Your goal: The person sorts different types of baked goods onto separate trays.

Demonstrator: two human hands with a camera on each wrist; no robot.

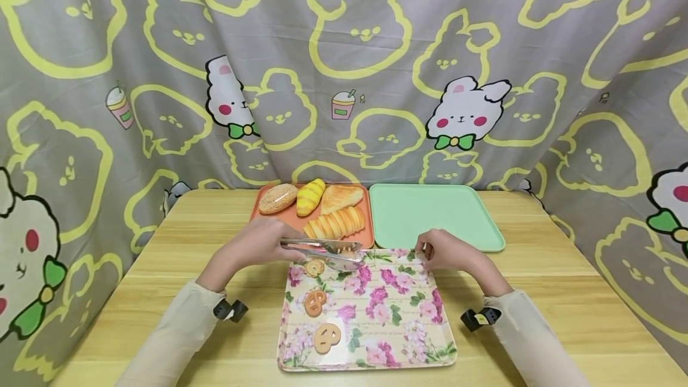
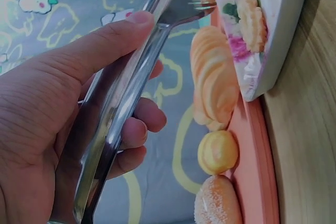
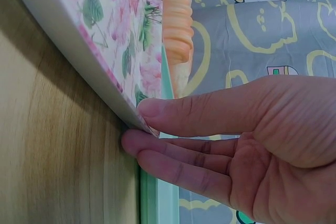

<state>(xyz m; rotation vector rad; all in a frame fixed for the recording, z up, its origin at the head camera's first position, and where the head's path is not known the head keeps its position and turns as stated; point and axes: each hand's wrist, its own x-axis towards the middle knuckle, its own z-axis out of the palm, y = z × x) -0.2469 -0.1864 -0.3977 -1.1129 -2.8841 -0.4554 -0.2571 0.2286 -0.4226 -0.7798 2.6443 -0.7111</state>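
Metal tongs (image 2: 128,85) lie in my left hand (image 1: 263,243), gripped between thumb and curled fingers. Their tips hang over the far left part of the flowered tray (image 1: 371,330), and a small tan piece (image 1: 348,252) shows at them; I cannot tell whether they pinch it. My right hand (image 1: 446,249) pinches the tray's far right corner, thumb on top and fingers beneath the rim. Down the tray's left side lie a round cookie (image 1: 315,267), a pretzel-shaped cookie (image 1: 315,303) and, nearest me, another pretzel-shaped cookie (image 1: 326,338).
Behind the flowered tray, an orange tray (image 1: 292,220) holds a sesame bun (image 1: 277,199), a yellow roll (image 1: 310,197), a triangular pastry (image 1: 341,197) and a ridged loaf (image 1: 335,224). A green tray (image 1: 430,214) stands right of it. A patterned curtain (image 1: 387,136) hangs behind the wooden table (image 1: 161,315).
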